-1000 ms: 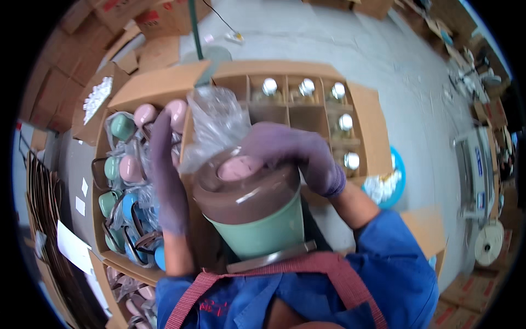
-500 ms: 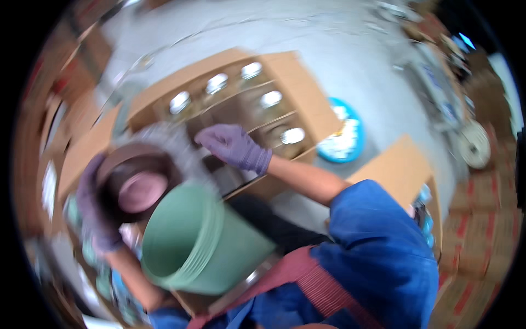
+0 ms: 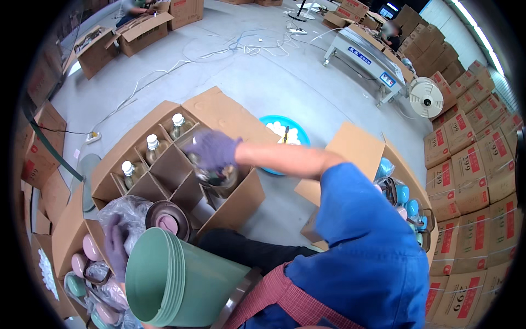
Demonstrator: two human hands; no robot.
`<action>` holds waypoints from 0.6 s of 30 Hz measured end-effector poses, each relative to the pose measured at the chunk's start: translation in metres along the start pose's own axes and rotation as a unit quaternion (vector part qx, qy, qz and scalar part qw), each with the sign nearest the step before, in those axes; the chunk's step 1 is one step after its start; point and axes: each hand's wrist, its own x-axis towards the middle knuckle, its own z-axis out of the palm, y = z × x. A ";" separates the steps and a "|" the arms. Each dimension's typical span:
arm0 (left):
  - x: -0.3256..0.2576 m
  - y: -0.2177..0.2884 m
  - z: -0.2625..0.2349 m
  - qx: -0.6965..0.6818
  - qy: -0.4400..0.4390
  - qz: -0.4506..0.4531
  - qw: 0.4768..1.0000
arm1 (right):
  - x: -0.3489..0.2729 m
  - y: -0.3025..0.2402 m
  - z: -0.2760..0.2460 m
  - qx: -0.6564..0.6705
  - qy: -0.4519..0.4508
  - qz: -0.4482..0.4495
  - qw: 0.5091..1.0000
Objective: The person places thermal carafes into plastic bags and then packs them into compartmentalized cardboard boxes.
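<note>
My right hand (image 3: 212, 150), in a purple glove and slightly blurred, is closed round the top of a clear glass bottle (image 3: 219, 180) at the right side of a divided carton (image 3: 174, 164). The hand hides that bottle's cap. Several white-capped glass bottles (image 3: 153, 149) stand in compartments along the carton's left side. My left hand (image 3: 115, 244), also purple-gloved, holds nothing, its fingers stretched upward beside a crumpled clear plastic bag (image 3: 125, 211). Right of the bag lies a round brown container (image 3: 181, 215) with a pink middle. A green bucket (image 3: 205, 274) tilts against my lap.
Left, a carton (image 3: 68, 227) holds pink and green pieces in plastic. Another carton (image 3: 359, 151) with blue pieces stands right. Beyond the bottles, a blue basin (image 3: 268, 119) holds white caps. Cables (image 3: 181, 67) cross the floor. Stacked boxes (image 3: 457, 219) line the right; co-workers sit far back.
My left hand has let go of the brown container, which now lies by the bag. My right hand has moved onto a bottle. The view has shifted and is sharper.
</note>
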 end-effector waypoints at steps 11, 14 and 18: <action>-0.016 0.109 -0.007 -0.266 0.055 0.188 0.944 | -0.079 -0.195 -0.242 -0.019 0.163 -0.334 0.928; -0.045 0.116 -0.064 -0.382 -0.062 0.335 0.859 | -0.009 -0.220 -0.219 0.180 0.498 -0.300 0.794; -0.066 0.151 -0.045 -0.331 0.162 0.131 0.920 | 0.011 -0.183 -0.129 0.649 0.049 -0.170 0.740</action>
